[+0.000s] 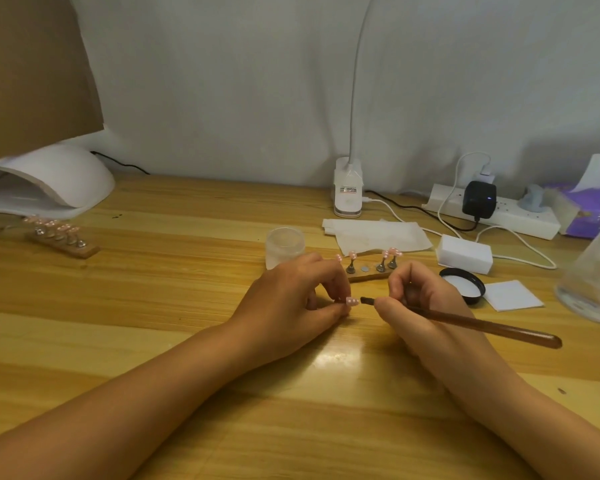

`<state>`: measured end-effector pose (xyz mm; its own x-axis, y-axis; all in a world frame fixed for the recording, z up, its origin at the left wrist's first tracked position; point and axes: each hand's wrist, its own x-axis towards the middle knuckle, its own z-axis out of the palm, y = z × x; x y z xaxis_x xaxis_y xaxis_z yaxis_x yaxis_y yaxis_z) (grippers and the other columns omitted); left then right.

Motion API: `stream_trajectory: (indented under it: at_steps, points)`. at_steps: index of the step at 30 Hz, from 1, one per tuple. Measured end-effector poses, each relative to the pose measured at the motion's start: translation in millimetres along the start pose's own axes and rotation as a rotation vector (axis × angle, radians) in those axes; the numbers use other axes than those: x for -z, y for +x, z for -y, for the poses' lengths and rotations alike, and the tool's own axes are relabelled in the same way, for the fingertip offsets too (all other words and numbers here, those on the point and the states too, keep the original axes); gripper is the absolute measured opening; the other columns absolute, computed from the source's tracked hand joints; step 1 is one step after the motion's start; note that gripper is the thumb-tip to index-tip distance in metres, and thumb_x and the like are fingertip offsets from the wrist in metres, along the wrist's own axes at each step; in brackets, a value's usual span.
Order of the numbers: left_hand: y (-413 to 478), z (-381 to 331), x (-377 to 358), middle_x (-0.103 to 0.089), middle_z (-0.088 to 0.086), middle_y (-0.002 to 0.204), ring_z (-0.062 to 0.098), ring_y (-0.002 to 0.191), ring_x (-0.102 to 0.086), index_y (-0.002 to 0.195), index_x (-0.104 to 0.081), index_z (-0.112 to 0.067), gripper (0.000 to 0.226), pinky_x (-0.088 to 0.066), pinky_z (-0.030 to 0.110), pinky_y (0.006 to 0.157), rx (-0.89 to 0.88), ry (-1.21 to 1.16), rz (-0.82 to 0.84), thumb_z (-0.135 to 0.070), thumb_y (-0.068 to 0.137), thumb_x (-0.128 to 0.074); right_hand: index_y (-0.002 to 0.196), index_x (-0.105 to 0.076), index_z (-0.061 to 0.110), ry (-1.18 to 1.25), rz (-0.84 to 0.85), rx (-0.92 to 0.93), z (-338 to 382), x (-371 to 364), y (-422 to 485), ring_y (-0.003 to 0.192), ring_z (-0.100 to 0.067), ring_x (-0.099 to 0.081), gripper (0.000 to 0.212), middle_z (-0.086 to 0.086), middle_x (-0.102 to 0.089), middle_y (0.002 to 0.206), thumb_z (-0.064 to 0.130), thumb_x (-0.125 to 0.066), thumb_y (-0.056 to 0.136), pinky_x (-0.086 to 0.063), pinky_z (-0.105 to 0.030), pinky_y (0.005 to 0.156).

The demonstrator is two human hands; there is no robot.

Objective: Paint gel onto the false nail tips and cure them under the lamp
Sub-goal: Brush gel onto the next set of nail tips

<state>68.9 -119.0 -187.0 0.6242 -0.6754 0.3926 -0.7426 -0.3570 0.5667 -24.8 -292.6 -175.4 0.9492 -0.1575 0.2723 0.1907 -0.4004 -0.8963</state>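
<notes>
At far left a white domed plastic curing lamp (pixel 56 181) sits on the glossy wooden table (pixel 187 271), with a wooden strip of pink nail tips on metal stands (pixel 63 242) just in front of it. Near centre, the left hand (pixel 291 306) pinches a small pink-and-white striped false nail tip (pixel 351 301) between thumb and fingertips, its free end pointing right. The right hand (pixel 426 306) grips a slim brown wooden brush (pixel 465 322); its dark bristles point left at the tip, and its long handle slants away to the lower right. A round black lid (pixel 463 284) lies beyond.
</notes>
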Motion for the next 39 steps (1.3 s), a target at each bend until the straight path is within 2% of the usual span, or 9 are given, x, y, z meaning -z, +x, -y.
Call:
stream_trajectory:
  at_steps: [4, 8, 16, 19, 22, 26, 32, 39]
  points:
    - [-0.2, -0.1, 0.0, -0.058, -0.017, 0.092, 0.004, 0.061, -0.052, 0.090, -0.064, -0.033, 0.011, -0.045, 0.025, 0.058, -0.003, 0.015, -0.004, -0.031, 0.085, -0.074, 0.084, -0.052, 0.009, 0.148, 0.074, -0.040, 2.3, 0.8, -0.7, 0.044, -0.002, -0.050, 0.014, 0.002, -0.057, 0.055, 0.008, -0.064, 0.088, -0.039, -0.011, 0.043]
    - [-0.2, -1.3, 0.7, -0.058, -0.017, 0.092, 0.004, 0.062, -0.051, 0.089, -0.063, -0.034, 0.013, -0.045, 0.026, 0.058, -0.013, 0.037, -0.004, -0.029, 0.084, -0.074, 0.083, -0.053, 0.012, 0.079, 0.099, -0.034, 2.9, -1.6, -0.8, 0.048, -0.002, -0.052, 0.014, 0.004, -0.059, 0.057, 0.010, -0.066, 0.088, -0.041, -0.012, 0.045]
    - [-0.8, -2.5, 1.1, -0.057, -0.017, 0.093, 0.002, 0.063, -0.052, 0.088, -0.062, -0.037, 0.011, -0.045, 0.025, 0.058, -0.018, 0.041, -0.001, -0.034, 0.085, -0.072, 0.080, -0.053, 0.011, -0.052, 0.014, 0.016, 1.4, -1.5, -1.0, 0.052, -0.003, -0.042, 0.014, 0.006, -0.047, 0.057, 0.006, -0.065, 0.084, -0.036, -0.013, 0.048]
    - [-1.1, -3.2, 1.3, -0.057, -0.018, 0.092, 0.001, 0.064, -0.052, 0.088, -0.061, -0.038, 0.010, -0.043, 0.023, 0.058, -0.016, 0.033, 0.002, -0.037, 0.085, -0.071, 0.082, -0.052, 0.009, 0.022, -0.007, -0.019, 0.2, 0.6, -0.2, 0.048, -0.004, -0.041, 0.013, 0.004, -0.047, 0.057, 0.005, -0.064, 0.086, -0.036, -0.012, 0.045]
    - [-0.5, -3.6, 1.5, -0.057, -0.018, 0.091, 0.002, 0.063, -0.052, 0.087, -0.060, -0.038, 0.013, -0.044, 0.024, 0.058, -0.020, 0.038, -0.008, -0.033, 0.085, -0.072, 0.084, -0.052, 0.010, 0.102, 0.049, -0.039, 2.7, 1.6, -1.2, 0.046, -0.004, -0.041, 0.013, -0.002, -0.048, 0.057, 0.012, -0.064, 0.089, -0.037, -0.009, 0.045]
    - [-0.7, -3.2, 1.2, -0.057, -0.017, 0.093, 0.003, 0.063, -0.052, 0.088, -0.062, -0.035, 0.013, -0.045, 0.027, 0.059, -0.011, 0.047, -0.001, -0.031, 0.085, -0.073, 0.084, -0.053, 0.012, 0.061, 0.090, -0.034, 3.0, -0.7, -1.7, 0.047, -0.004, -0.045, 0.013, 0.003, -0.053, 0.055, 0.014, -0.066, 0.088, -0.038, -0.013, 0.045]
    - [-1.3, -4.0, 0.8, -0.058, -0.015, 0.093, 0.003, 0.062, -0.051, 0.087, -0.062, -0.037, 0.011, -0.045, 0.027, 0.058, -0.015, 0.041, -0.004, -0.035, 0.085, -0.072, 0.080, -0.052, 0.013, -0.028, 0.019, -0.001, 0.3, -1.1, -0.9, 0.049, -0.001, -0.042, 0.015, 0.007, -0.048, 0.054, 0.006, -0.065, 0.085, -0.036, -0.010, 0.047]
    - [-0.7, -4.0, 1.6, -0.057, -0.017, 0.091, 0.003, 0.063, -0.051, 0.087, -0.060, -0.038, 0.014, -0.046, 0.026, 0.057, -0.017, 0.039, -0.003, -0.032, 0.085, -0.073, 0.084, -0.053, 0.013, 0.099, 0.082, -0.026, 1.2, 1.6, -1.2, 0.048, -0.005, -0.044, 0.013, 0.003, -0.051, 0.058, 0.011, -0.066, 0.087, -0.039, -0.014, 0.045]
